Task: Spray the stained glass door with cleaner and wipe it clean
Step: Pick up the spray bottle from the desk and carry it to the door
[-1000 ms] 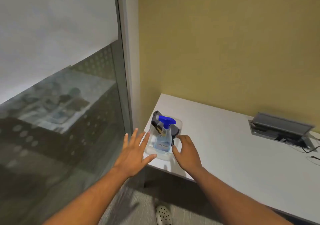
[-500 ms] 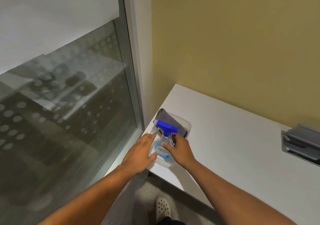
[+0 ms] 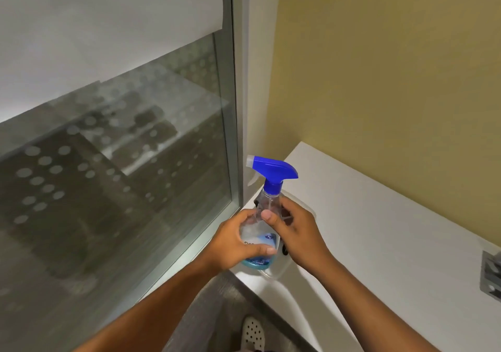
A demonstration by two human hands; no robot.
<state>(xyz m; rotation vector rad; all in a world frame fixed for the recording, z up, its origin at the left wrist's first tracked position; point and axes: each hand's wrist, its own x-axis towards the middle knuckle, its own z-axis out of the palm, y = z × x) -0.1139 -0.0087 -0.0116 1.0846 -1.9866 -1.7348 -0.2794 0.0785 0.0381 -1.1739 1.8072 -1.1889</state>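
Note:
A clear spray bottle (image 3: 267, 189) with a blue trigger head and blue liquid at its base is held upright above the white table's left corner. My left hand (image 3: 233, 243) wraps its lower body. My right hand (image 3: 295, 232) grips its upper body just under the neck. The nozzle points left toward the glass door (image 3: 122, 175), which has a frosted upper band, dotted film and smudges. Below the bottle a clear plastic tray (image 3: 273, 274) rests on the table; my hands hide most of it and the grey cloth in it.
The white table (image 3: 379, 229) runs right along a yellow wall (image 3: 393, 67). A grey cable box (image 3: 490, 275) is set into the table at the far right. The door's metal frame (image 3: 238, 107) stands just left of the table corner. A shoe (image 3: 253, 335) shows on the floor below.
Both hands have closed on the spray bottle and lifted it upright out of the tray. The view has moved closer to the door and table corner.

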